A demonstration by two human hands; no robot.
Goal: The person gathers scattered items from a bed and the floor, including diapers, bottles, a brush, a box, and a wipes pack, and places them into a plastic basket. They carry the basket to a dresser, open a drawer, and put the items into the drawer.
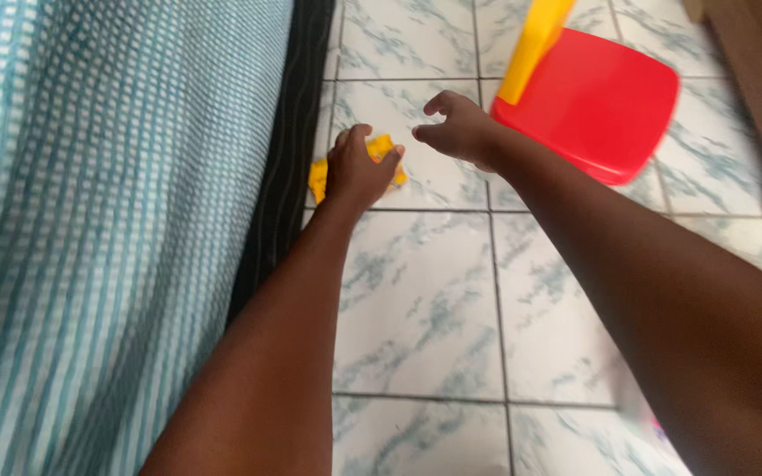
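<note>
Left hand (356, 169) fingers around a yellow cloth (383, 150) on floor tiles (416, 291); right hand (459, 128) fingers loosely apart, empty.

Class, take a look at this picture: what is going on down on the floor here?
A person reaches down to the tiled floor. The left hand is closed on a yellow cloth lying beside the bed's checked blue cover. The right hand hangs open just above the tiles, holding nothing. A red and yellow plastic chair stands close behind it.
</note>
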